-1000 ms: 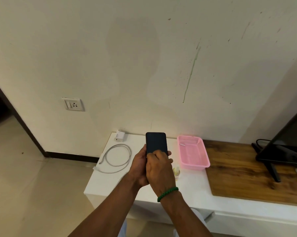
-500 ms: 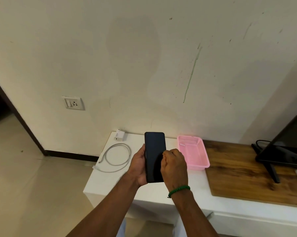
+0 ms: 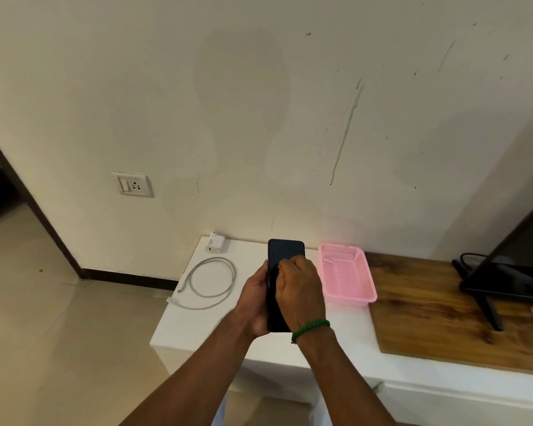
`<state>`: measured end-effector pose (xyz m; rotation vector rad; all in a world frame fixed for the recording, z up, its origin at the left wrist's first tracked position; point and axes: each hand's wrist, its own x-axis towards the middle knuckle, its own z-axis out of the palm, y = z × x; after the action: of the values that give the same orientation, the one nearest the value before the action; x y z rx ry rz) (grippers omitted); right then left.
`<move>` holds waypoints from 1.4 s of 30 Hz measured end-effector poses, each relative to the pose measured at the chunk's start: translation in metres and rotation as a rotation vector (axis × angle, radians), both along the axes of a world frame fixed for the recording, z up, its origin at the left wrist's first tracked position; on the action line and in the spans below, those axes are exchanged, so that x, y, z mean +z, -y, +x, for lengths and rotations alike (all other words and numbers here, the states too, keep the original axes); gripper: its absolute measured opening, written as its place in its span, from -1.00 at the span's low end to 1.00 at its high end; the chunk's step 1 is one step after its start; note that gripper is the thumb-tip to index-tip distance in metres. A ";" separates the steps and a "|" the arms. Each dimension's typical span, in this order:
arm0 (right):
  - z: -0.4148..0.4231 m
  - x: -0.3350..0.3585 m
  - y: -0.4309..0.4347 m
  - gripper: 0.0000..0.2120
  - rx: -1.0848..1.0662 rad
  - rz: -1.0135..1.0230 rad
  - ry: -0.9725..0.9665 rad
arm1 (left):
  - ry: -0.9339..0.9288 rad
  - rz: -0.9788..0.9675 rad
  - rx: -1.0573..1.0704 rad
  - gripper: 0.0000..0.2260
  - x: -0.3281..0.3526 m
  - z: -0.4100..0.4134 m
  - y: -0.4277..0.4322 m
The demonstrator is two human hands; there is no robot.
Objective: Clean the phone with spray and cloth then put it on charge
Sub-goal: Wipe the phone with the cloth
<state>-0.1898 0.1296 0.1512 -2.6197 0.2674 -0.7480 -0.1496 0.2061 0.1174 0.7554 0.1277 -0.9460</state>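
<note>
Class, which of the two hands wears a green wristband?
The right hand, over the phone screen; the left hand, gripping the phone's edge, has a bare wrist.

I log a white counter [image 3: 197, 330]. At ten o'clock on it lies a white charger adapter [image 3: 216, 242], with a coiled cable [image 3: 191, 279] near it at nine. A pink basket [image 3: 351, 298] sits at twelve. A wood panel [image 3: 428, 318] at three carries a dark screen [image 3: 511, 281].
</note>
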 end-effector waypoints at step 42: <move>-0.017 -0.016 -0.001 -0.88 0.008 -0.058 0.062 | 0.000 0.000 -0.006 -0.47 0.007 0.001 -0.001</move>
<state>-0.2066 0.1307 0.1357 -2.6444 0.2209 -0.8453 -0.1489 0.2067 0.1244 0.7558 0.1257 -0.9513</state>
